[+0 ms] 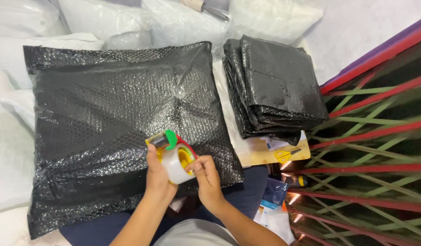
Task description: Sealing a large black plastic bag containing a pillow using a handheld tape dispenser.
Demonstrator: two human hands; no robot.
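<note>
While the person sits with a large black bubble-wrap parcel (pixel 123 132) across the lap, both hands meet just over its near edge. The left hand (pixel 158 175) is wrapped around a tape dispenser (pixel 174 155) with a green tab and a clear roll, and the right hand (pixel 206 177) pinches at the roll's side with its fingertips. A stack of folded black bags (pixel 274 86) lies to the right, yellow-handled scissors (pixel 287 155) just below it, white pillows (pixel 174 20) behind.
</note>
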